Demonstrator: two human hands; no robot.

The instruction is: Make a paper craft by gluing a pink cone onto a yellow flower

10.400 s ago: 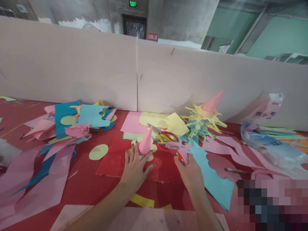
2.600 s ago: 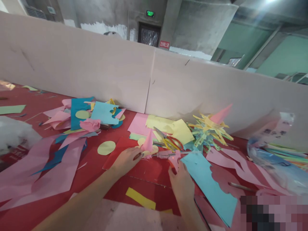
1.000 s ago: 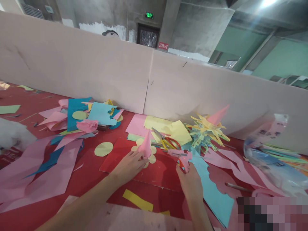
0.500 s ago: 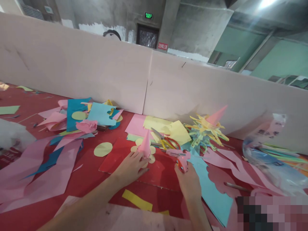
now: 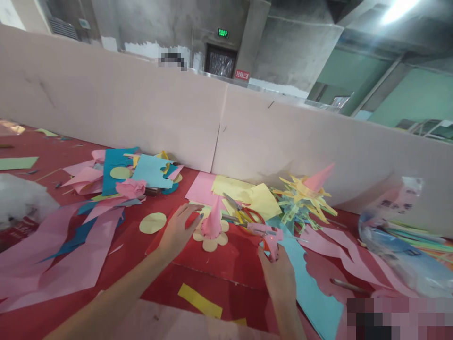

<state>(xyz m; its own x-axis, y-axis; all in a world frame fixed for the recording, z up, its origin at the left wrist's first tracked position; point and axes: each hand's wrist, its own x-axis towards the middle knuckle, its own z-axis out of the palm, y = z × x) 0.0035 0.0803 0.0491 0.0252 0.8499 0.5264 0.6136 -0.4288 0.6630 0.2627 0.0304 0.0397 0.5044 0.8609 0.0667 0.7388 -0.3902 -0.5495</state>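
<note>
A pink paper cone (image 5: 213, 221) stands upright amid pale yellow round petals (image 5: 210, 244), forming a flower on a red board (image 5: 226, 262). Just left of the flower is my left hand (image 5: 180, 230), its fingers apart and holding nothing; whether a fingertip touches the petals I cannot tell. My right hand (image 5: 278, 271) is wrapped round the grip of a pink hot glue gun (image 5: 267, 232), whose nozzle points left toward the flower. Scissors (image 5: 247, 211) with red-orange handles lie behind the glue gun. A pale yellow paper disc (image 5: 152, 223) lies left of my left hand.
Cut papers (image 5: 152, 171) are heaped at the left back, with long pink strips (image 5: 88, 255) nearer. A fringed yellow and green paper piece with a pink cone (image 5: 318, 179) stands right. Beyond are plastic bags (image 5: 406, 250) and a pale partition (image 5: 141, 104); a blurred patch covers the lower right corner.
My left hand has let go of the cone flower and moved left and up, its fingers spreading. My right hand still holds the glue gun in nearly the same place.
</note>
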